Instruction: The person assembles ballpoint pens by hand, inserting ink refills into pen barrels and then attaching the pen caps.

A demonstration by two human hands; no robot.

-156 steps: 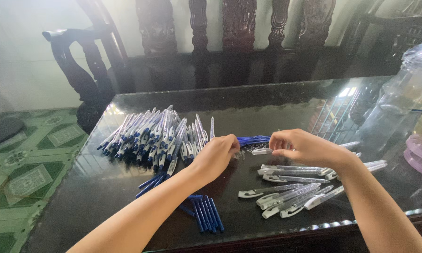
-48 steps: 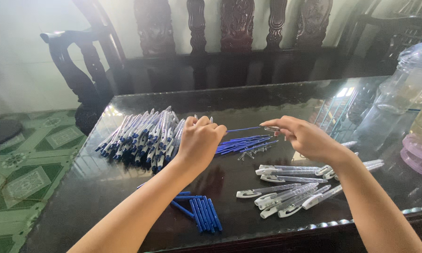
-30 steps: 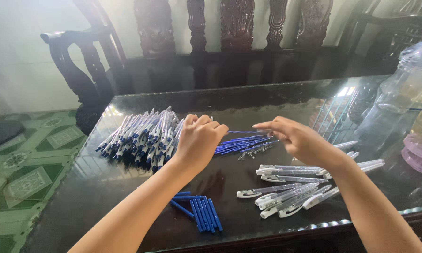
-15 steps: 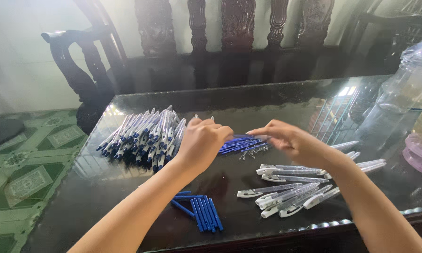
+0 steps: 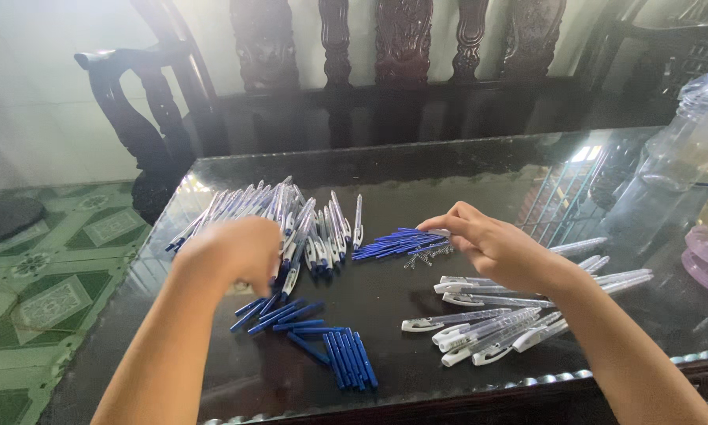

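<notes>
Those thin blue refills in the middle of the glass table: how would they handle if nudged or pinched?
The blue refills look thin and round, lying loose on glossy table glass, so probably quick to roll or slide. Likely very light and slightly bendy, being so slender. The right hand reaches them with fingertips; pinching one alone may be fiddly.

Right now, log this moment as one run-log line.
left hand: over pen pile | right hand: fingertips at blue refills | springs beside | clear barrels near edge | glass table
</notes>
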